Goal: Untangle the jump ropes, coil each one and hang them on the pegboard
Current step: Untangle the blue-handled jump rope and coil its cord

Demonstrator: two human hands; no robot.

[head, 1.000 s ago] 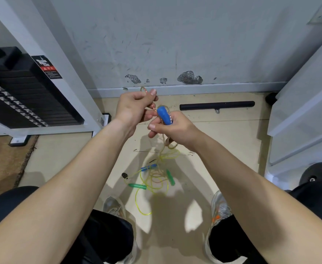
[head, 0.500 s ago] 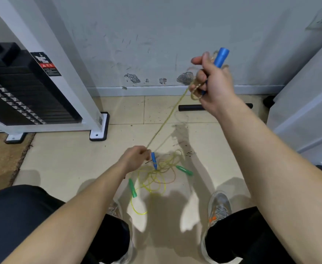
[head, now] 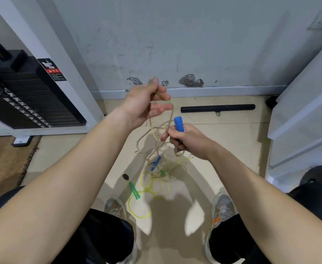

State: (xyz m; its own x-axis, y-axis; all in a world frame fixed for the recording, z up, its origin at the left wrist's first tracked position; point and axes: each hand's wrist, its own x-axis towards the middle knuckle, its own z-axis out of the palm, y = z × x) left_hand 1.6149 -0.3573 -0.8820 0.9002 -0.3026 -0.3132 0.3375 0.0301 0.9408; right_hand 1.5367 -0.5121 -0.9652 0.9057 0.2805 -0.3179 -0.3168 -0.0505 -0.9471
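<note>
My right hand (head: 186, 139) grips one blue handle (head: 178, 123) of a tan jump rope (head: 152, 133), with a few loops of that rope bunched below the fist. My left hand (head: 146, 103) is raised in front of the wall and pinches a strand of the same rope near the fingertips. The rope droops between the hands and runs down to its second blue handle (head: 155, 163) just above the floor. A yellow-green rope (head: 154, 187) with green handles (head: 134, 190) lies looped on the floor between my feet, tangled with the tan one near the other green handle (head: 163, 172).
A weight-stack machine (head: 28, 96) with a white frame stands at the left, beside a brown mat (head: 2, 164). A black bar (head: 217, 108) lies by the wall. White equipment (head: 305, 121) and a black weight plate (head: 320, 176) are at the right. A small black object (head: 125, 176) lies on the tiles.
My right hand has come down from high at the right to chest height with the blue handle. My left hand has risen from the floor, lifting a rope strand.
</note>
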